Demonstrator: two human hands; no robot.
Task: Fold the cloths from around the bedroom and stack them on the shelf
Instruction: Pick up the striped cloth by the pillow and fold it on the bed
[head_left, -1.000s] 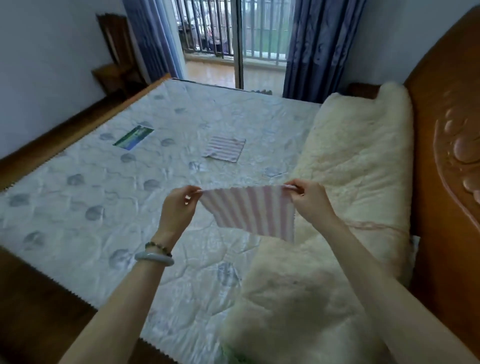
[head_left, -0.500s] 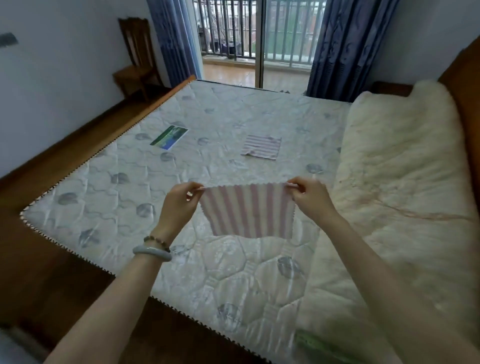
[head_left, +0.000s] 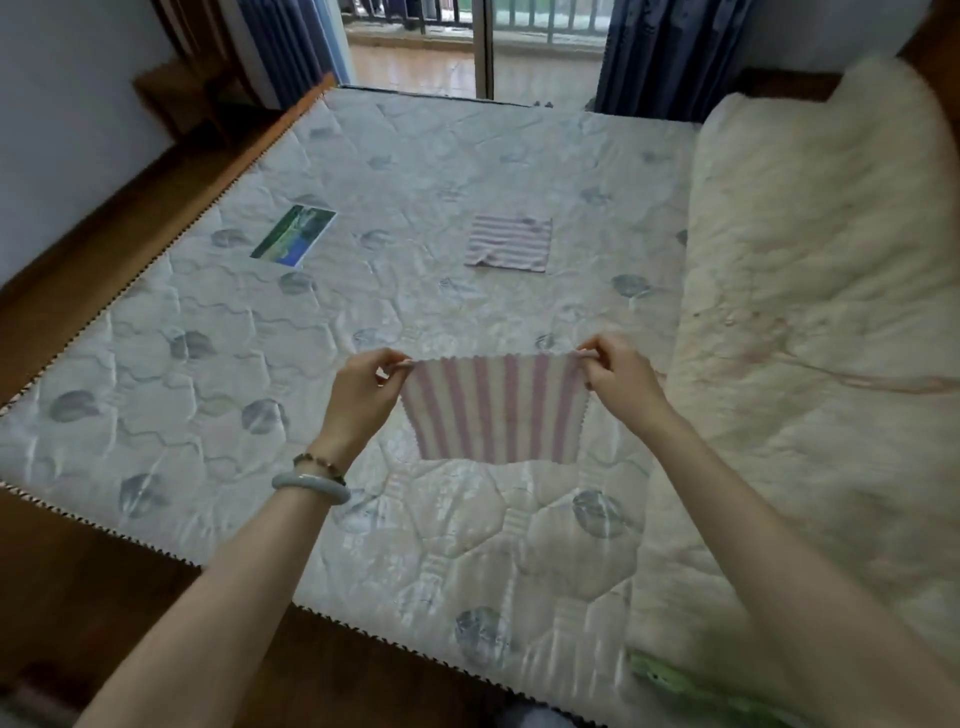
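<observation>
A pink-and-white striped cloth (head_left: 496, 410) hangs spread out above the quilted mattress (head_left: 208, 374). My left hand (head_left: 361, 397) pinches its top left corner and my right hand (head_left: 618, 376) pinches its top right corner, stretching the top edge straight. A second striped cloth (head_left: 510, 243) lies flat on the mattress farther away, near the middle. No shelf is in view.
A cream fleece blanket (head_left: 810, 312) covers the right side of the bed. A green-and-blue printed card (head_left: 294, 235) lies on the mattress at the left. A wooden bed frame (head_left: 104, 218) borders the left side. Blue curtains (head_left: 670, 52) and a balcony door stand beyond the bed.
The view has shifted left and tilted down, so the held cloth now hangs over the bare mattress instead of the blanket's edge. Both hands keep the same pinch on its corners.
</observation>
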